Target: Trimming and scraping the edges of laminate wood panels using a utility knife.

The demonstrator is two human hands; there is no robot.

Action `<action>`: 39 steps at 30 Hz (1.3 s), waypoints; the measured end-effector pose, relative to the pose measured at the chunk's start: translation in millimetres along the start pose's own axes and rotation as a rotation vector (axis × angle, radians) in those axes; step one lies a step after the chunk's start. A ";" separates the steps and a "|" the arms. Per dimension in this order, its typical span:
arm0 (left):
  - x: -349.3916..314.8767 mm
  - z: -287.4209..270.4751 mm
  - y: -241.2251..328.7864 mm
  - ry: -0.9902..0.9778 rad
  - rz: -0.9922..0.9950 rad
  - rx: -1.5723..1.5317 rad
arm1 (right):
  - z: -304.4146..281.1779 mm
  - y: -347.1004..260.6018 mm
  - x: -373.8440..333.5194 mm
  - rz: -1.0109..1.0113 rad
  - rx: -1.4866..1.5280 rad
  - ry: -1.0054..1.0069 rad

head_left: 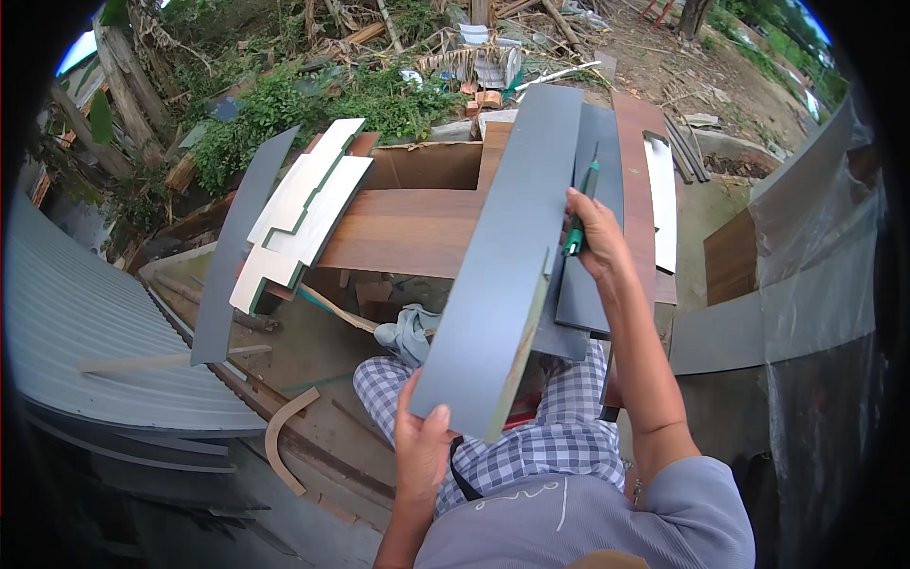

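Observation:
My left hand (pixel 424 438) grips the near end of a long grey board (pixel 507 256), with the thumb on its top face. The board slants up and away from my lap, and its narrow pale-green edge faces right. In my right hand (pixel 599 237) is a slim green-and-black tool (pixel 585 194) with a thin pointed tip directed away from me; its exact kind is unclear. That hand is beside the long board's right edge, over a darker grey board (pixel 595 289) lying underneath. Whether its fingers also touch the board is hidden.
A brown wood-grain panel (pixel 403 228) spans the area ahead. Notched white pieces (pixel 318 204) and a narrow grey strip (pixel 242 251) lie left. Right are a reddish-brown panel (pixel 637 142) and clear plastic sheeting (pixel 820 284). Corrugated metal (pixel 114 332) and a curved wooden piece (pixel 282 441) are lower left.

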State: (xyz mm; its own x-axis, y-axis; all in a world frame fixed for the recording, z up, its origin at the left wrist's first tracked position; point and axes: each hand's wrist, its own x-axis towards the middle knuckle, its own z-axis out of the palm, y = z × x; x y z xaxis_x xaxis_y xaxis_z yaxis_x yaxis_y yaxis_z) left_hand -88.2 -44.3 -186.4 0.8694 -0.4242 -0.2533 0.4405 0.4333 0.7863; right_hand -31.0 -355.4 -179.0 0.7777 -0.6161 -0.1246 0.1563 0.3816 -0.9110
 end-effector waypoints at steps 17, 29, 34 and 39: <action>42.6 88.8 -133.5 -0.437 -0.264 0.171 | -198.4 -55.0 91.8 0.011 -0.498 0.225; 50.1 58.2 -104.5 -0.717 -0.342 0.689 | -147.4 -38.0 77.3 -0.219 -1.107 0.222; 85.4 -1.3 -58.7 -0.551 -0.284 0.486 | -171.2 -48.8 54.4 -0.138 -0.976 0.164; 145.4 -132.6 31.1 0.253 -0.010 0.267 | -209.2 -42.0 23.4 -0.068 -0.566 0.186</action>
State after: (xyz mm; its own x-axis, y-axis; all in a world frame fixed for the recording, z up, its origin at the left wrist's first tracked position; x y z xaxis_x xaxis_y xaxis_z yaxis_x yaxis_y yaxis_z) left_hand 81.6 13.0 -273.5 0.9078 -0.2026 -0.3673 0.4047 0.1926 0.8939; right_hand -146.7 -530.1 -226.0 0.6494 -0.7563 -0.0789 -0.1866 -0.0580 -0.9807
